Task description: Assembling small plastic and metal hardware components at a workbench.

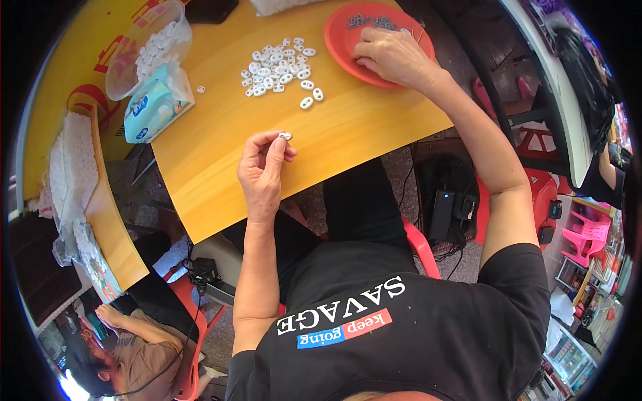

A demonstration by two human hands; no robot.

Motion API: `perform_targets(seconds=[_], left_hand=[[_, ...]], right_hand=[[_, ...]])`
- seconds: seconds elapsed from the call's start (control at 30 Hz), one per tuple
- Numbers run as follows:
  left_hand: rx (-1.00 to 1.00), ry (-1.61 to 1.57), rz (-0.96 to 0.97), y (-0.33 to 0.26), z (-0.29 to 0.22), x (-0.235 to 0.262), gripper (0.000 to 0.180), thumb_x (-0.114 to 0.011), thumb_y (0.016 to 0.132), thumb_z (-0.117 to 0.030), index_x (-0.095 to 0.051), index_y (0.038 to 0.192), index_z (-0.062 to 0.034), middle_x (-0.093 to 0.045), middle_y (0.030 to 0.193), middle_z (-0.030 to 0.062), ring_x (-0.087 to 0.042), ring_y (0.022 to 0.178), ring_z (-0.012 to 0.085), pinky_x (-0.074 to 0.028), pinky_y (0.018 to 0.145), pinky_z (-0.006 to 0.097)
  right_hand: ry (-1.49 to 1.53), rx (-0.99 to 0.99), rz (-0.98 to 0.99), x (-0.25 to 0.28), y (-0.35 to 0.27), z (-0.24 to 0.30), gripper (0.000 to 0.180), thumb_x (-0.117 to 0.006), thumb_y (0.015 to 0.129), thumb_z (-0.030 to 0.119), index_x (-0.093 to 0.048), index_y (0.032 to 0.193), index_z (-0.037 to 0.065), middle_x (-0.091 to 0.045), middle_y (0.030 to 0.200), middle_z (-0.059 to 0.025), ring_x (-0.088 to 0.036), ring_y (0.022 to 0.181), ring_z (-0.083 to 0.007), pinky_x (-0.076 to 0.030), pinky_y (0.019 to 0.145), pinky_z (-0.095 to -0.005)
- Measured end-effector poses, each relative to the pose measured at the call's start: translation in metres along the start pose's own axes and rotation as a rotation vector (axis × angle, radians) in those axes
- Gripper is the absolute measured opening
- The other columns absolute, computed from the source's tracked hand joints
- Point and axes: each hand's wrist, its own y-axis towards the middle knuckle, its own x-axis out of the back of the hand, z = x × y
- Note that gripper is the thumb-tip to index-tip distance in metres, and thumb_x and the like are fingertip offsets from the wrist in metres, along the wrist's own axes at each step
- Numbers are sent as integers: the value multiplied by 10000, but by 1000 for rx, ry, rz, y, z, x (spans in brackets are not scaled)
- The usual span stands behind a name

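My left hand pinches one small white oval plastic piece between thumb and forefinger, just above the yellow-orange table. A loose pile of the same white pieces lies farther back on the table. My right hand rests fingers-down in a red plate at the back right, next to a heap of small grey metal parts. Whether its fingers hold one of them is hidden.
A clear plastic tub of white pieces and a blue-green tissue pack stand at the left. A second table carries white bagged goods. Another person sits low at the left. Red chairs and a black box lie below.
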Motion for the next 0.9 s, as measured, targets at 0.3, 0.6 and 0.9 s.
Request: perform_targets(seconds=[0.3,0.6,0.9], left_hand=[[-4,-26,-4,-1,0,0,119,-584,966,-47,-601,1071,7,-655,964,67,-620,781,111,-501,722,233],[-8,-37,2,-1,0,3,113,-583,966,-49,-598,1063,6,-658,960,71,-623,776,111,-506,717,235],[36,-206,-4,1,-2,6,109,-560,980,-77,-568,1037,16,-685,938,139,-664,721,151,-531,653,253]], right_hand=[[-23,-14,-5,-15,11,-1,104,-644,851,135,-670,916,58,-630,921,-81,-649,857,-286,-528,708,-400],[17,14,-29,-19,17,-2,102,-620,861,128,-639,917,45,-633,918,-96,-646,841,-309,-526,715,-411],[421,-317,-183,9,21,26,145,-670,865,97,-644,983,16,-661,837,-83,-636,707,-144,-519,649,-266]])
